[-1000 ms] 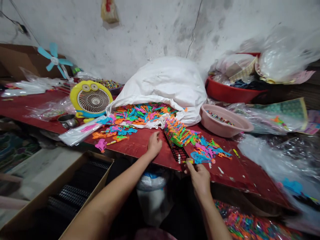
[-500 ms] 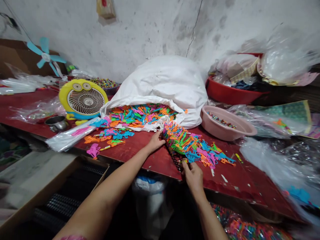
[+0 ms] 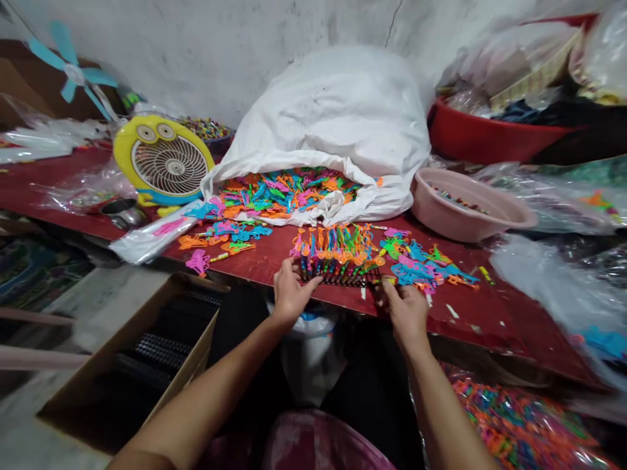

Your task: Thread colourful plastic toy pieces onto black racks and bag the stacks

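Note:
A black rack [image 3: 343,281] filled with upright colourful plastic pieces [image 3: 337,251] lies along the front edge of the red table. My left hand [image 3: 292,287] grips its left end, thumb along the near side. At the other end, my right hand [image 3: 405,307] has its fingers closed on the rack's right end. Loose pink, blue and orange pieces [image 3: 421,267] lie just beyond my right hand. More of them [image 3: 235,234] are scattered to the left, before the open mouth of a large white sack [image 3: 337,117] full of such pieces.
A yellow fan [image 3: 169,163] and a metal cup [image 3: 122,213] stand at the left. On the right are a pink basin [image 3: 465,219], a red basin [image 3: 490,140] and plastic bags. An open box [image 3: 196,378] of black racks sits below the table's front left edge.
The rack has turned from slanting away to lying along the table edge. My left hand has come nearer with its end, and the view has tilted down.

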Demonstrator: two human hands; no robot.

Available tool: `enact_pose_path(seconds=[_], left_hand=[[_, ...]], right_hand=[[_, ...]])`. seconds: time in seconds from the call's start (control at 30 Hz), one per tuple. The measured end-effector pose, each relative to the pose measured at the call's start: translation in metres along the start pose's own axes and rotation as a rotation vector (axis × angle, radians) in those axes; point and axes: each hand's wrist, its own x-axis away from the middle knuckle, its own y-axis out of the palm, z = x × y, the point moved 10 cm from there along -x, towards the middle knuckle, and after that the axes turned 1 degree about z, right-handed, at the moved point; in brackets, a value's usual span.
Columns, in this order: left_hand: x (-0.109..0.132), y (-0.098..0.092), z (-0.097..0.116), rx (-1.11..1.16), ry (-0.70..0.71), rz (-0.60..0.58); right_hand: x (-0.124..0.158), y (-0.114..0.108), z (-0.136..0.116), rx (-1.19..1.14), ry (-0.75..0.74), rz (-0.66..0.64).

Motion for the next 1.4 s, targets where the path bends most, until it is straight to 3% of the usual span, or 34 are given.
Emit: enact_pose_path(seconds=[0.13,0.4,0.57,0.7,0.87,0.97,1.07,1.13,1.17,1.23,1.3,1.4], left_hand=[[0.016,-0.004,0.007,-0.015,0.017,0.077],[0.018,-0.004,0.007,-0.044,0.09,0.119],[0.021,-0.006,0.008,-0.061,0.107,0.145],[0.019,-0.003,0.007,-0.055,0.109,0.135],[0.018,-0.001,0.007,-0.092,0.129,0.086],[0.025,-0.014,0.013,-0.065,0.152,0.087],[0.037,-0.054,0.042,-0.097,0.249,0.272],[0.043,-0.069,0.085,-0.143,0.432,0.331],[0.045,-0.067,0.109,-0.157,0.535,0.302],[0.04,-0.047,0.155,-0.182,0.698,0.137],[0.032,-0.012,0.192,-0.224,0.814,-0.086],[0.022,0.044,0.218,-0.398,0.931,-0.336]], right_hand=[[0.003,0.005,-0.007,0.123,-0.068,0.005],[0.004,0.027,-0.013,0.15,-0.14,-0.095],[0.009,0.029,-0.027,0.286,-0.302,-0.106],[0.012,0.037,-0.044,0.417,-0.43,-0.167],[0.006,0.05,-0.048,0.581,-0.44,-0.285],[0.004,0.055,-0.049,0.591,-0.45,-0.338],[0.004,0.06,-0.048,0.553,-0.464,-0.4],[0.005,0.064,-0.046,0.536,-0.471,-0.445],[0.005,0.065,-0.046,0.54,-0.475,-0.459],[0.004,0.067,-0.045,0.579,-0.483,-0.464],[0.003,0.068,-0.044,0.655,-0.478,-0.462],[0.001,0.071,-0.046,0.749,-0.469,-0.488]])
